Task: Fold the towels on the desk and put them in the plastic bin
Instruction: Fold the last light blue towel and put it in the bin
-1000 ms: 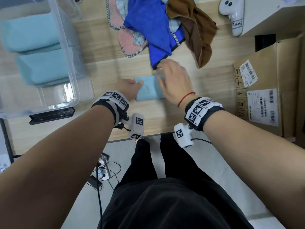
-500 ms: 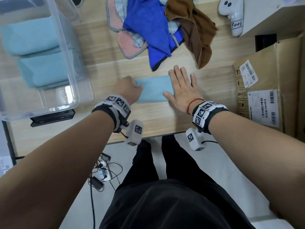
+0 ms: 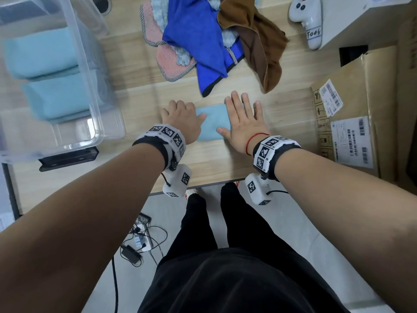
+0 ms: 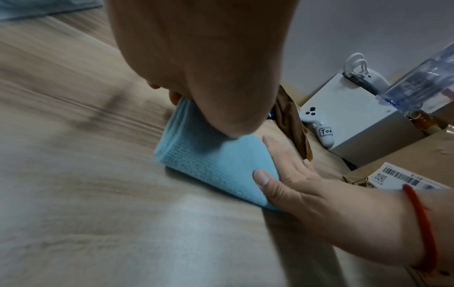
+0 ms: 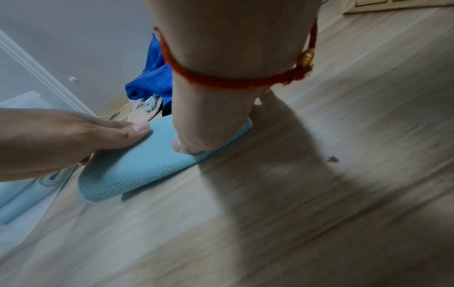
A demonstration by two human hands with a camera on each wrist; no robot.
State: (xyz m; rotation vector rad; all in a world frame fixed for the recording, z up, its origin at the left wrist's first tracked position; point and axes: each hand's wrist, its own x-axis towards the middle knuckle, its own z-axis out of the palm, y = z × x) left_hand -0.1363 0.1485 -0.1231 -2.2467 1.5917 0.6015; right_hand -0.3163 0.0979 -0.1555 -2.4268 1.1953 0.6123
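- The small light blue towel lies folded on the counter, in the middle of the head view, between the two hands.
- The right hand lies flat on the right end of the towel. Its fingers are straight and spread, pressing down and holding nothing.
- The left hand sits on the left end, with its thumb on top of the cloth. Its other fingers bend down over the far edge, but I cannot tell if they grip the towel.
- The plastic bin stands at the upper left of the frame. Two folded blue towels already sit inside.
- More towels wait in a messy pile at the top middle.
- I think the fold could pop open when the hands lift it, because the cloth is soft and thick.
- The towel could slip out if only one end gets held.
- It could bump the tall bin wall on the way in and drop open.
- It could also land on the two towels inside and push them crooked.
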